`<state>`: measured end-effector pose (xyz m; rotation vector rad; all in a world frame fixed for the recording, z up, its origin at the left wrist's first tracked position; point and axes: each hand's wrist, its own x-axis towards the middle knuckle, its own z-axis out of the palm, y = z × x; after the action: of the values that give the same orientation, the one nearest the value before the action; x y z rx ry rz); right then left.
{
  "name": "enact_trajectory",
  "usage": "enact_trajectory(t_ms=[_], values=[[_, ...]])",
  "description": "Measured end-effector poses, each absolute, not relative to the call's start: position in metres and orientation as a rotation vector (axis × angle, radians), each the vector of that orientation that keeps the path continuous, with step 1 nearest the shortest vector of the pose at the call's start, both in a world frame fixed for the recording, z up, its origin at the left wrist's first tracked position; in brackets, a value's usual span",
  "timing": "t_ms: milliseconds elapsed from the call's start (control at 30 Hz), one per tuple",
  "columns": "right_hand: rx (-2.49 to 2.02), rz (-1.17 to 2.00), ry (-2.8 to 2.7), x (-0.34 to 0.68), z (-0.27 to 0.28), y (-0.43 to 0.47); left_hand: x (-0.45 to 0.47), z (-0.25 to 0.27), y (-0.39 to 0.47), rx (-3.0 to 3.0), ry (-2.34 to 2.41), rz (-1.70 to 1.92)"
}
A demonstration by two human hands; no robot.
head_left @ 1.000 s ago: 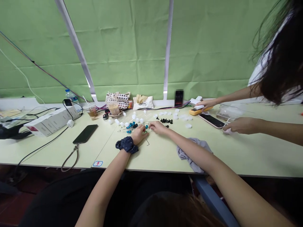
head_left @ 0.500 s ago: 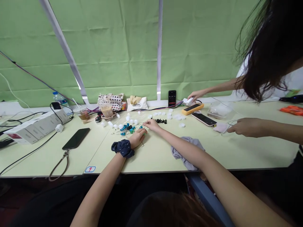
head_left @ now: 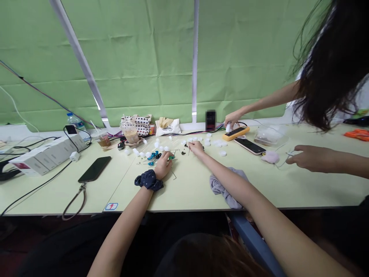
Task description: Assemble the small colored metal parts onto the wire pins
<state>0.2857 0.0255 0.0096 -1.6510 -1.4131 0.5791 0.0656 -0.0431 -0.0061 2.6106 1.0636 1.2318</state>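
My left hand [head_left: 163, 164], with a dark dotted scrunchie [head_left: 149, 180] at its wrist, rests on the table with curled fingers. A small green piece [head_left: 172, 157] shows at its fingertips; whether it is gripped I cannot tell. Beside it lies a pile of small blue pieces [head_left: 151, 157] with thin metal pins. One bent metal wire [head_left: 174, 175] lies just right of that hand. My right hand [head_left: 196, 148] is closed in a pinch over the small black pieces [head_left: 183, 153], covering most of them. What its fingertips hold is too small to make out.
White caps [head_left: 209, 141] lie scattered behind my hands. On the right a co-worker's hand [head_left: 234, 117] holds a white plug at an orange power strip [head_left: 236, 133]; the other holds a cord. Phones [head_left: 94, 169], drink cups [head_left: 131, 134], white boxes [head_left: 47, 156] and a grey cloth [head_left: 227, 186] surround the work.
My right hand has moved away from my left, rightward and back to the black pieces. The co-worker's far hand has brought the white plug down onto the power strip.
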Motion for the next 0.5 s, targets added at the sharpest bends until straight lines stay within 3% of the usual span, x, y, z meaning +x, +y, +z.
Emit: enact_trajectory(t_ms=[267, 500], values=[[-1.812, 0.444, -1.343, 0.311, 0.005, 0.038, 0.049, -0.023, -0.021, 2.435, 1.390, 1.335], [-1.660, 0.551, -1.453, 0.308, 0.003, 0.032, 0.047, -0.018, -0.027, 2.403, 1.448, 1.308]])
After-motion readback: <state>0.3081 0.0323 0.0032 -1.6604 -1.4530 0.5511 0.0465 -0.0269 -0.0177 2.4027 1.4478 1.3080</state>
